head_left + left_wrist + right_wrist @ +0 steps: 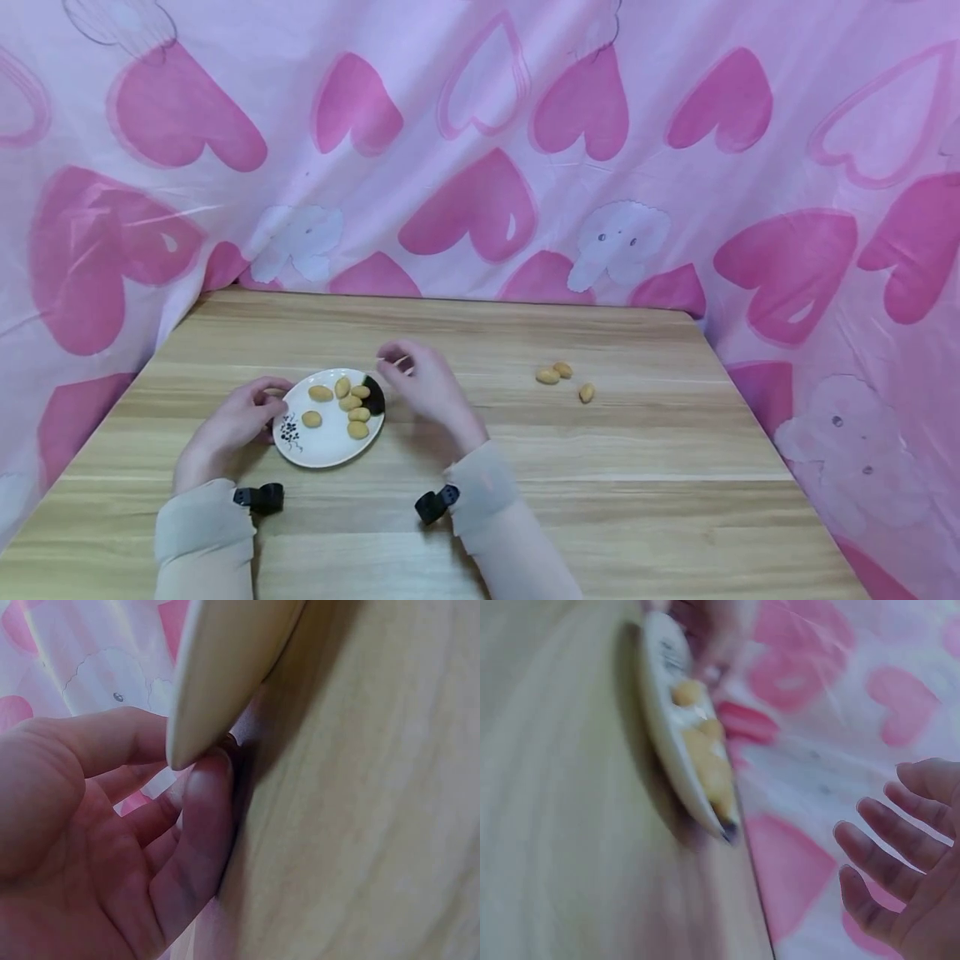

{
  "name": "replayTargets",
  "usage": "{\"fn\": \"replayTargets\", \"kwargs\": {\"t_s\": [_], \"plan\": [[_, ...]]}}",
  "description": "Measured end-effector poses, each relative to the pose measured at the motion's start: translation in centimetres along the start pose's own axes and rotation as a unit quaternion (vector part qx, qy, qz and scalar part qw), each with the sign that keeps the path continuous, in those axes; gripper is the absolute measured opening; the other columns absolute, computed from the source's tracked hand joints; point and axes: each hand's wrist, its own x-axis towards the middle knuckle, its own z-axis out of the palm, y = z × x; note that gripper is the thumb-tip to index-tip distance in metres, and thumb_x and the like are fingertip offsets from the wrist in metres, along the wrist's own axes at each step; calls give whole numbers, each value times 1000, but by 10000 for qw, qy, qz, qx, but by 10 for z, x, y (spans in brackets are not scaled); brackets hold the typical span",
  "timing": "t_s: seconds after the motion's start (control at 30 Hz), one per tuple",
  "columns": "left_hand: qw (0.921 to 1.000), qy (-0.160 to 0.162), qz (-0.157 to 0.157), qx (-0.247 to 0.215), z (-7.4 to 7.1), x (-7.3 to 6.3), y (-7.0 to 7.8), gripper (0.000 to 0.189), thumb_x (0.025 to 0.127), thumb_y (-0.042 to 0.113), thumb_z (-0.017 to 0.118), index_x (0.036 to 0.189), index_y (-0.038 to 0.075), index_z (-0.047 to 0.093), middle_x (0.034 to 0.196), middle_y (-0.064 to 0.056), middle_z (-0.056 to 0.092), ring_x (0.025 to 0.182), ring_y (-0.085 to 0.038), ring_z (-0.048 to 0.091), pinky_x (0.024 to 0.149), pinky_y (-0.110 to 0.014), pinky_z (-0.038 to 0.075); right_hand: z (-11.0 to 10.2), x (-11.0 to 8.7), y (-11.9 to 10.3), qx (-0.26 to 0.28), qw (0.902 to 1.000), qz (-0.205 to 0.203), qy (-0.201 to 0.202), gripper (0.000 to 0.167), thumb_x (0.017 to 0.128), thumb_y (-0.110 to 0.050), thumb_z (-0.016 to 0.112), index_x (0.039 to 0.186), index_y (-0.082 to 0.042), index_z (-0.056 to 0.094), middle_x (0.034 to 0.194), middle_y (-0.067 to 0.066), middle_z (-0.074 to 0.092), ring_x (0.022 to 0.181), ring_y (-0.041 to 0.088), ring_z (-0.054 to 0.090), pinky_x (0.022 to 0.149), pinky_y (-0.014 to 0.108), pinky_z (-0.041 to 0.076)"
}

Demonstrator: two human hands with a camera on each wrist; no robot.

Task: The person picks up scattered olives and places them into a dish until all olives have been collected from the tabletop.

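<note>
A white plate (330, 454) with a dark floral print and a black patch at its right rim holds several tan, oval, nut-like pieces (320, 393). My left hand (238, 417) grips the plate's left rim; in the left wrist view its thumb and fingers (206, 802) lie on either side of the edge. Beside the plate's right rim, my right hand (429, 385) is raised with fingers loosely bent and holds nothing. The right wrist view shows those fingers (881, 859) spread apart, away from the plate (660, 712), which is blurred there.
Three more tan oval pieces (548, 377) lie on the wooden table (637, 483), right of the right hand. A pink curtain with hearts (468, 204) hangs behind the table and along its sides.
</note>
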Motion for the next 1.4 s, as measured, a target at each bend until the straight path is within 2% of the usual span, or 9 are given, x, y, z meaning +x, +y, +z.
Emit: {"fn": "replayTargets", "kwargs": {"t_s": [0.2,0.3,0.4,0.63,0.8,0.9,1.1,1.27,1.4], "plan": [[9993,-11,-350,101,0,-2,2,41,100,9,47,139,-2,41,104,-18,50,83,-26,55,67,-35,52,-49,-17,25,693,9922,203,1017,20,96,-19,63,111,-7,68,96,4,68,85,20,65,72,28,51],[9991,8,-402,128,0,-3,2,42,100,10,47,140,-1,41,106,-18,50,85,-27,55,68,-36,52,-76,-24,39,893,9863,361,1342,22,95,-16,64,111,-2,67,98,12,67,85,29,65,70,29,50],[9991,30,-387,171,0,-3,1,41,100,9,47,140,-1,41,105,-18,49,85,-27,55,67,-35,52,-100,-33,55,982,9828,716,1389,26,96,-16,63,115,1,64,104,16,66,89,33,65,73,31,51],[9989,10,-413,238,1,0,3,41,101,11,47,140,0,41,108,-19,51,87,-27,55,70,-36,52,-149,-67,94,660,9772,1458,1397,28,97,-19,62,120,-5,61,109,13,62,90,30,63,82,52,50],[9992,40,-363,141,2,-1,4,41,100,8,46,139,-2,41,107,-19,51,86,-26,55,68,-36,52,-178,-84,113,371,9724,1821,1409,32,95,-17,63,124,-4,58,110,15,58,91,33,60,71,45,54],[9993,30,-358,110,2,-2,4,41,100,8,46,139,-2,41,107,-19,51,85,-26,55,67,-35,52,-190,-94,122,164,9689,2052,1371,36,95,-17,63,127,-2,56,111,16,56,91,34,58,67,41,54],[9991,21,-397,126,2,-2,3,41,100,9,46,140,-1,40,107,-19,51,86,-26,55,68,-36,52,-205,-114,136,-229,9627,2394,1240,36,96,-20,63,124,1,54,112,16,55,91,28,55,75,38,49],[9991,5,-407,155,1,-1,4,41,100,10,46,139,0,41,107,-18,50,86,-27,55,69,-36,52,-205,-127,142,488,9470,2953,1170,34,95,-12,63,123,2,51,106,17,54,80,26,56,68,34,50],[9991,11,-403,145,1,-2,6,41,100,9,46,139,-1,41,106,-18,50,85,-27,55,68,-36,52,-201,-130,148,1029,9375,3121,1148,38,93,-8,65,126,3,48,106,15,54,74,21,54,59,28,47]]}}
